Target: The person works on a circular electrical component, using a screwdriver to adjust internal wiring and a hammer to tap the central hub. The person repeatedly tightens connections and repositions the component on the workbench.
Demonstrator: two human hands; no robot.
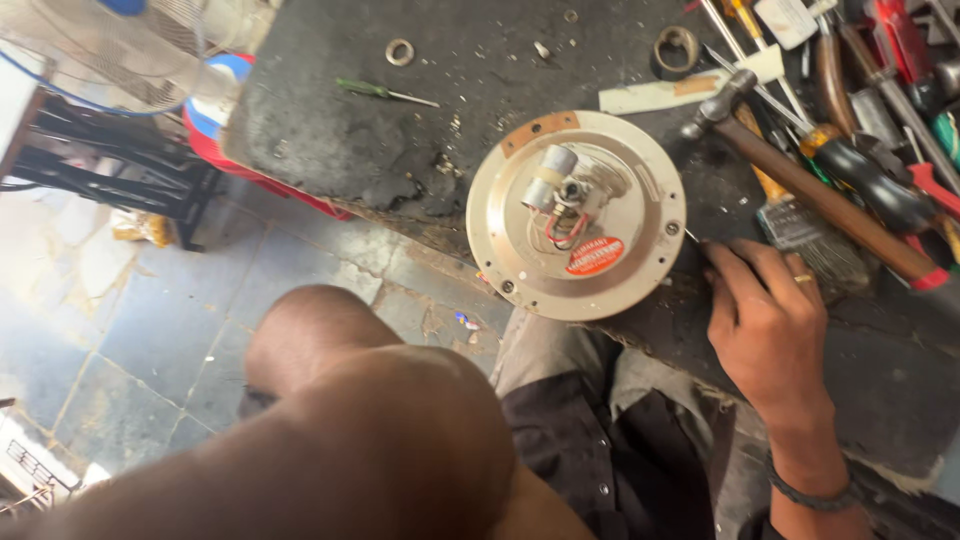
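Round metal motor plate (577, 215) on bench (330, 130): likely heavy, rigid, grab by rim | right hand (765, 320) pinching thin tool beside it | left hand unseen, can't tell

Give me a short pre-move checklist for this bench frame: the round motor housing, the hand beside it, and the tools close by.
1. Round metal housing fully on the workbench: not ok, its lower rim overhangs the front edge.
2. Right hand close to the housing: ok, it rests on the bench just right of it.
3. What the right hand fingertips pinch: cannot tell, only a thin metal tip shows.
4. Left hand: cannot tell, only the forearm shows.
5. Hammer within reach: ok, beside the paintbrush.
6. Green screwdriver: ok, lying loose on the bench.
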